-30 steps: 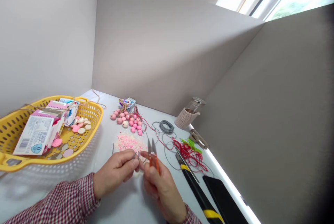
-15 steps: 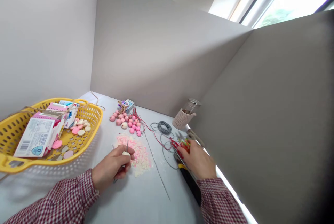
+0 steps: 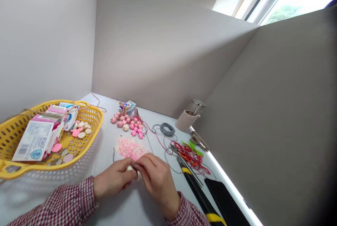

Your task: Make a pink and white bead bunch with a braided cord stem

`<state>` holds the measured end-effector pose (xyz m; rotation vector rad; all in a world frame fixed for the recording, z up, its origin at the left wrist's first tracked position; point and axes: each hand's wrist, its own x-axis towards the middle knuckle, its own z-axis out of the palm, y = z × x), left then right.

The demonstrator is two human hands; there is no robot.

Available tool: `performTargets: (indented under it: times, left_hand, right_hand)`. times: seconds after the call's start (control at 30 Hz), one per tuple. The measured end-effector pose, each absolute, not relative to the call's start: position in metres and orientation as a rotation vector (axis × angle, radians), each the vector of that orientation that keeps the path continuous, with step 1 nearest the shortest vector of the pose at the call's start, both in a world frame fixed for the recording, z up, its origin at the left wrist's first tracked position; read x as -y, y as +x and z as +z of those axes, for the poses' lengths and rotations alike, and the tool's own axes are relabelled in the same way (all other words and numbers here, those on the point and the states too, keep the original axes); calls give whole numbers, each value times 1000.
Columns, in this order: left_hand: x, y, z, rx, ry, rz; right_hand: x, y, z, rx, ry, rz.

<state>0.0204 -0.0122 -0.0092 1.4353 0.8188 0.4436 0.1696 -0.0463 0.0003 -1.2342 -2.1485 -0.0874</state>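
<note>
taking the meeting point of the hands as the middle of the clock, the left hand (image 3: 113,180) has its fingers clamped on a small pale bead (image 3: 129,168), seemingly to steady it while the right hand (image 3: 159,176) works close against it. the right fingers are pinched together on what looks like a short end of grey cord (image 3: 133,166) at the bead, a fine grip that suits something so thin; the exact contact is partly hidden. both hands sit low and near the body, probably for control. just beyond, at twelve o'clock, lie pink and white crumbs (image 3: 130,146), with pink balls (image 3: 135,127) grouped behind them, perhaps to keep loose pieces in one spot. the scissors (image 3: 173,148) rest on the red cord (image 3: 193,157) between two and three o'clock, handy for the right hand. a grey coil (image 3: 167,129) sits between one and two, wound likely against tangling. at nine to ten, the yellow basket (image 3: 101,120) corrals boxes (image 3: 34,140) on the surface (image 3: 105,205).
</note>
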Motion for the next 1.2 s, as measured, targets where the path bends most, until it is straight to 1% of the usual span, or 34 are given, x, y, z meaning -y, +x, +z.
performTargets:
  times: [0.07, 0.13, 0.17, 0.23, 0.3, 0.33, 0.4, 0.47, 0.57, 0.63, 0.7, 0.83, 0.9, 0.97, 1.03, 1.1, 1.2]
  left_hand:
    - [12, 19, -6, -873, 1475, 468]
    - [10, 17, -3, -928, 1521, 524]
    - [9, 16, -3, -947, 1544, 554]
    - [6, 15, -3, -964, 1584, 604]
    - [5, 15, -6, -966, 1634, 637]
    - [6, 15, -7, -963, 1665, 651]
    - [7, 17, -10, -952, 1745, 667]
    - [11, 20, -11, -934, 1829, 668]
    - [17, 23, -11, -861, 1909, 645]
    - [20, 24, -10, -773, 1936, 643]
    - [23, 24, -9, -729, 1971, 646]
    - [25, 24, -7, -808, 2048, 603]
    - [23, 23, -7, -879, 2048, 601]
    - [20, 22, -5, -968, 2012, 620]
    - [17, 20, -3, -1024, 1964, 644]
    - [15, 18, -1, -1026, 1928, 664]
    - [15, 16, 2, -1004, 1895, 691]
  right_hand:
    - [45, 174, -3, 2073, -1282, 3]
    - [45, 178, -3, 1949, -1346, 203]
    - [45, 179, -3, 1859, -1379, 376]
    - [45, 179, 0, 1620, -1396, 832]
    - [46, 177, 3, 1325, -1290, 1257]
    - [46, 176, 4, 1186, -1207, 1400]
    - [47, 173, 6, 975, -1056, 1549]
    - [47, 171, 6, 875, -977, 1586]
    - [48, 168, 3, 914, -983, 1507]
    - [49, 167, -1, 1040, -1062, 1357]
    - [51, 166, -4, 1268, -1156, 1067]
    - [52, 167, -7, 1815, -1206, 291]
    - [52, 169, -7, 1976, -1224, 66]
    - [51, 171, -6, 2063, -1250, -28]
    - [51, 172, -4, 2110, -1274, -42]
    - [53, 172, -2, 2110, -1298, 4]
    - [55, 171, 2, 2020, -1298, 166]
